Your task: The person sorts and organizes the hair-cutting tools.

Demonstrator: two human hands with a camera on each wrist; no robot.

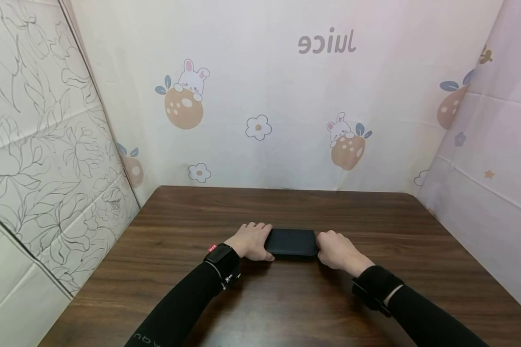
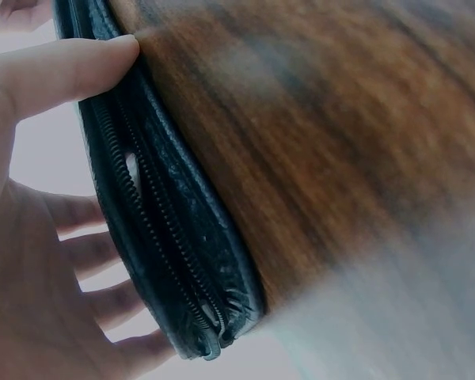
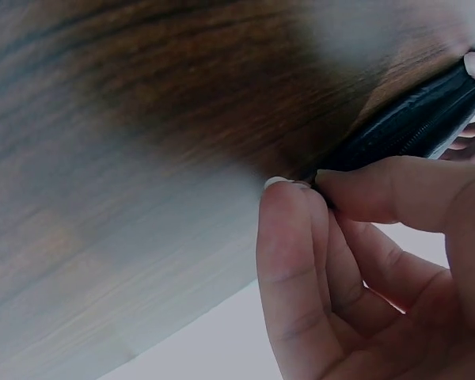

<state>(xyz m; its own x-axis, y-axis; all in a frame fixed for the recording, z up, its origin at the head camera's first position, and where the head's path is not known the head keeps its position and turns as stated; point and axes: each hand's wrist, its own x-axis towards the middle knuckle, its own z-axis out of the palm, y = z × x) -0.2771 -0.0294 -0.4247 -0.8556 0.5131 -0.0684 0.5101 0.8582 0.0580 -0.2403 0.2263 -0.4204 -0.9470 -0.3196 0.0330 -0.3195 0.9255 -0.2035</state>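
A black zip wallet (image 1: 292, 242) lies on the table between my two hands. My left hand (image 1: 253, 242) grips its left side, the thumb (image 2: 87, 71) over the zipped edge and the fingers spread along the opposite side. Below that thumb, the rows of zipper teeth (image 2: 162, 229) stand apart, with something pale showing between them. At the wallet's right end, my right hand (image 1: 336, 249) pinches with thumb (image 3: 380, 190) and forefinger where the zip line runs into the fingertips. Those fingertips hide the pinched part, so I cannot tell whether it is the zipper pull.
The brown wood-grain table (image 1: 191, 207) extends around the wallet on all sides. Behind it hangs a pale curtain (image 1: 260, 86) printed with rabbits, fruit and flowers. A panel with line-drawn flowers (image 1: 47, 159) stands along the left.
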